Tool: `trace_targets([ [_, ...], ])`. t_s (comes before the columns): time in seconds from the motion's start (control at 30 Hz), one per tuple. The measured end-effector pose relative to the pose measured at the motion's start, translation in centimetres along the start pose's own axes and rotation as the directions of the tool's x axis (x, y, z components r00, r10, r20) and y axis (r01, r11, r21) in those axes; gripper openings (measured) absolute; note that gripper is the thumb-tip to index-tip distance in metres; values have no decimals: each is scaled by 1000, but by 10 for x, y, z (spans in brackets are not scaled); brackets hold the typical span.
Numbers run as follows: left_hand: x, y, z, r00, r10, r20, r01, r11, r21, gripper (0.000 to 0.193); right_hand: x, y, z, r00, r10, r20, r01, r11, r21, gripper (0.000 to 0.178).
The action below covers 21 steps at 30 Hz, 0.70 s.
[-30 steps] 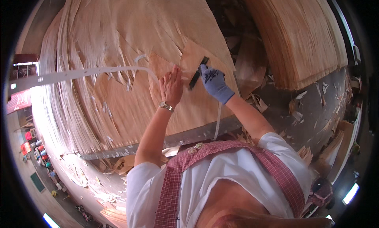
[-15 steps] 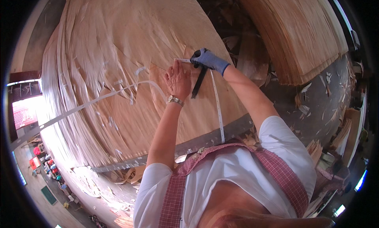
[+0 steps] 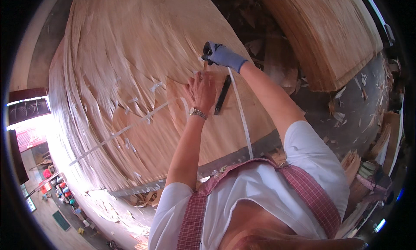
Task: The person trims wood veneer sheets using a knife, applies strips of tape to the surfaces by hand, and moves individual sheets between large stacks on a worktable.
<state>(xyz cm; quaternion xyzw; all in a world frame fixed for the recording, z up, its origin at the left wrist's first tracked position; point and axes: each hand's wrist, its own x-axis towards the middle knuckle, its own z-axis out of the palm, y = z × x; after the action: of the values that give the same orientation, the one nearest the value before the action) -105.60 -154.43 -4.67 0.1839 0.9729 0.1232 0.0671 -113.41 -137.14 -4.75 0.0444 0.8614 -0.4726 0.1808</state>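
A broad stack of thin wood veneer sheets [image 3: 143, 29] lies before me, its surface rippled and torn in places. My left hand [image 3: 201, 90], bare with a metal wristwatch [image 3: 197, 112], rests on the top sheet with fingers stretched out, open. Just beyond its fingertips, my right hand [image 3: 219, 55], in a blue-grey glove with dark fingers, is closed in a pinch. A small piece of white tape [image 3: 200, 58] shows at its fingertips. A black bar-shaped tool [image 3: 222, 95] lies on the veneer right of my left hand, untouched.
One long white tape [image 3: 125, 129] runs from the left and curls at my left wrist. Another white strip [image 3: 241, 113] stretches from my right wrist to my apron [image 3: 193, 215]. A second veneer stack [image 3: 329, 38] stands far right. Wood scraps [image 3: 340, 116] litter the floor.
My right hand has moved slightly up and left, and the black tool beneath it now lies apart. My left hand has shifted right and nearer. The left tape has dropped lower.
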Motion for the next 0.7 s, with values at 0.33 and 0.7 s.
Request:
trace_targets([
  [0.33,44,7,34,983,132,-124,-112,981,159,58,-9,60,-5,993,34,-115,-67,951,-303,40],
  [0.7,8,-101,-9,724,-449,-524,261,881,-394,38,-12,-39,59,987,-76,138,-10,845,534,18],
])
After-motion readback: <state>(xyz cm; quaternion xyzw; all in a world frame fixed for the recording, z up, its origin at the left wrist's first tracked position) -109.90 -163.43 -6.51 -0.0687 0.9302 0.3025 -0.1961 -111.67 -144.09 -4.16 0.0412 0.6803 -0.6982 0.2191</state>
